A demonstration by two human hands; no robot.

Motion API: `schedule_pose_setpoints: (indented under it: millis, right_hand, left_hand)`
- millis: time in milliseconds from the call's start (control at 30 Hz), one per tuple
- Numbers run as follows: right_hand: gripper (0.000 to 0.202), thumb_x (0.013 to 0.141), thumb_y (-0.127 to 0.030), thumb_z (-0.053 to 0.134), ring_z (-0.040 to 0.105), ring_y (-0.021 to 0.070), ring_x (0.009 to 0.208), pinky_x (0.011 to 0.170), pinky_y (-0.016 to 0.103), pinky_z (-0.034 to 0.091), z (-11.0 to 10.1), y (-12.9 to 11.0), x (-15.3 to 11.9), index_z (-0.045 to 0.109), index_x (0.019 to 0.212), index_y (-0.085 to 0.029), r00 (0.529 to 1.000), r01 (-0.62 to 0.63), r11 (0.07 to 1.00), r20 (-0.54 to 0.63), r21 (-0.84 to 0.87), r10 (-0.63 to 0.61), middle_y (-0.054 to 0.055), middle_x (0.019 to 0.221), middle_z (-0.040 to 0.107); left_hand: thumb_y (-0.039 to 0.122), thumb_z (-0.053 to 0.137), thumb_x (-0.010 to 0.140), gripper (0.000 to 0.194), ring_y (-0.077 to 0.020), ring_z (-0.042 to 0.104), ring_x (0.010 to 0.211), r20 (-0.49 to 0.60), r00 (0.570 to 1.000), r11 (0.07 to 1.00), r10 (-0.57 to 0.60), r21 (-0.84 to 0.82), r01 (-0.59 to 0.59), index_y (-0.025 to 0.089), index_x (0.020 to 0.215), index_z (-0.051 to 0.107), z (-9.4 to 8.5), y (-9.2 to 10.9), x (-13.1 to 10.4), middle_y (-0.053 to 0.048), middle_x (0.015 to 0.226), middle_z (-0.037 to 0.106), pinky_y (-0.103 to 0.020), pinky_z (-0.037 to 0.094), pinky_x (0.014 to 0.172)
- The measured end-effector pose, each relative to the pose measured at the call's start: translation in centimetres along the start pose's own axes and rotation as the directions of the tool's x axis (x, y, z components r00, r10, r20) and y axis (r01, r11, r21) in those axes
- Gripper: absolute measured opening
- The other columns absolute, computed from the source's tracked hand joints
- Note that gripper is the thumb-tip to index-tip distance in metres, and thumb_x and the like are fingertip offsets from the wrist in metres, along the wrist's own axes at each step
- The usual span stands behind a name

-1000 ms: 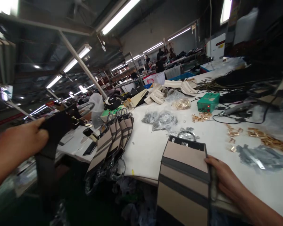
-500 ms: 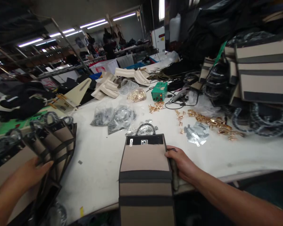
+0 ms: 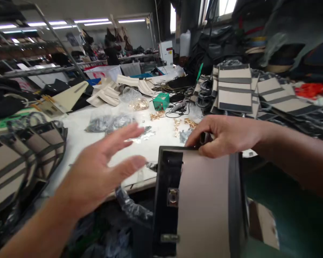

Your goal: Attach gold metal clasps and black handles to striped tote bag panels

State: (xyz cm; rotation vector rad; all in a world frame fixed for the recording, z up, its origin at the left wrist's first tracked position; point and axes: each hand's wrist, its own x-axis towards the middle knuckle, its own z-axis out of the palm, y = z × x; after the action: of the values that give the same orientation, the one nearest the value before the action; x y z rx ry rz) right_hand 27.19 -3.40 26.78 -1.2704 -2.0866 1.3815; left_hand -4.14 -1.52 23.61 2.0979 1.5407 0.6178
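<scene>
A beige bag panel with dark bands is tilted sideways close to me, past the table's front edge. My right hand grips its upper edge between thumb and fingers. On its black strip sit small metal fittings, and a plastic-wrapped handle curves out to the left. My left hand, slightly blurred, is open with thumb and fingers apart; it hovers left of the panel and touches nothing.
Similar bag panels stand in a row at the left, and more are piled at the right. On the white table lie a green box, brass-coloured pieces, bagged parts and grey metal plates.
The bag panel has come closer and turned sideways in my right hand. My left hand has left the row of panels and moved right, opening. My view has swung right.
</scene>
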Motion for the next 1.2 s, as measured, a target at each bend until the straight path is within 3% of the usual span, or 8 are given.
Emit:
schedule_pose_setpoints:
  millis: [133,200,300,567,733,800,1067,1200]
  right_hand:
    - [0.036,0.071,-0.012,0.056,0.051,0.0065,0.054,0.05,0.015,0.034,3.4,2.1,-1.8,0.084,0.094,-0.014,0.995,0.03,0.981,0.097,-0.194,-0.012,-0.005,0.066,0.068]
    - [0.038,0.072,-0.012,0.057,0.051,0.0075,0.057,0.051,0.016,0.035,4.9,4.7,-1.2,0.084,0.098,-0.015,0.995,0.039,0.966,0.098,-0.257,-0.015,-0.004,0.068,0.069]
    - [0.04,0.073,-0.016,0.058,0.054,0.0094,0.061,0.055,0.018,0.038,6.8,8.9,1.4,0.082,0.105,-0.014,0.996,0.037,0.968,0.087,-0.25,-0.015,-0.001,0.074,0.072]
    - [0.045,0.071,-0.022,0.066,0.055,0.0114,0.068,0.061,0.02,0.041,10.1,15.1,8.1,0.08,0.111,-0.009,0.974,-0.017,1.0,0.224,0.003,0.016,0.001,0.081,0.073]
    - [0.042,0.072,-0.023,0.067,0.054,0.0117,0.069,0.061,0.02,0.042,10.1,15.6,8.1,0.081,0.109,-0.009,0.951,-0.023,0.994,0.308,0.11,-0.012,0.001,0.079,0.071]
    - [0.041,0.073,-0.024,0.067,0.056,0.0124,0.071,0.064,0.02,0.043,9.9,15.9,7.7,0.081,0.109,-0.01,0.947,-0.023,0.989,0.322,0.143,-0.024,0.001,0.082,0.072]
    - [0.038,0.076,-0.024,0.066,0.055,0.0119,0.068,0.063,0.021,0.041,8.4,16.9,8.0,0.08,0.11,-0.013,0.991,0.041,0.996,0.122,0.075,-0.05,0.0,0.081,0.073]
    - [0.035,0.075,-0.021,0.064,0.058,0.0125,0.07,0.063,0.021,0.041,8.1,16.9,10.1,0.081,0.106,-0.018,0.999,-0.026,0.995,-0.035,-0.091,0.023,-0.001,0.084,0.073]
  left_hand:
    - [0.047,0.083,0.07,0.074,-0.0293,0.068,0.115,0.457,0.874,0.943,0.164,-0.334,-0.002,0.026,0.138,0.063,8.3,0.8,-2.3,-0.005,0.127,0.073,-0.04,0.052,0.103]
    - [0.038,0.078,0.075,0.055,-0.0268,0.07,0.107,0.532,0.826,0.91,0.186,-0.41,0.058,0.023,0.127,0.07,11.8,-0.7,-2.7,-0.004,0.117,0.076,-0.037,0.054,0.096]
    - [0.036,0.074,0.076,0.038,-0.0266,0.07,0.099,0.551,0.825,0.907,0.124,-0.4,0.13,0.018,0.109,0.074,14.7,-4.0,-2.7,-0.005,0.102,0.078,-0.035,0.055,0.089]
    - [0.059,0.066,0.08,0.043,-0.0163,0.055,0.057,0.627,0.766,0.971,-0.145,-0.058,0.232,0.016,0.088,0.067,14.4,-9.2,-2.6,-0.001,0.069,0.065,-0.027,0.04,0.052]
    - [0.057,0.067,0.083,0.042,-0.0163,0.06,0.065,0.863,0.502,0.912,0.058,-0.25,0.325,0.017,0.095,0.069,14.4,-9.6,-2.0,-0.002,0.078,0.068,-0.025,0.043,0.058]
    - [0.052,0.07,0.082,0.044,-0.0162,0.062,0.066,0.882,0.459,0.86,0.108,-0.314,0.403,0.019,0.111,0.066,14.5,-9.4,-1.8,-0.003,0.092,0.072,-0.025,0.044,0.056]
    - [0.037,0.071,0.081,0.087,-0.0122,0.055,0.058,0.739,0.674,0.816,0.012,-0.397,0.421,0.024,0.158,0.032,14.0,-8.5,0.2,0.005,0.08,0.063,-0.026,0.047,0.058]
    - [0.033,0.064,0.084,0.082,-0.0162,0.058,0.061,0.552,0.831,0.941,-0.07,-0.239,0.238,0.023,0.159,0.033,15.1,-10.0,3.0,0.005,0.073,0.061,-0.03,0.046,0.061]
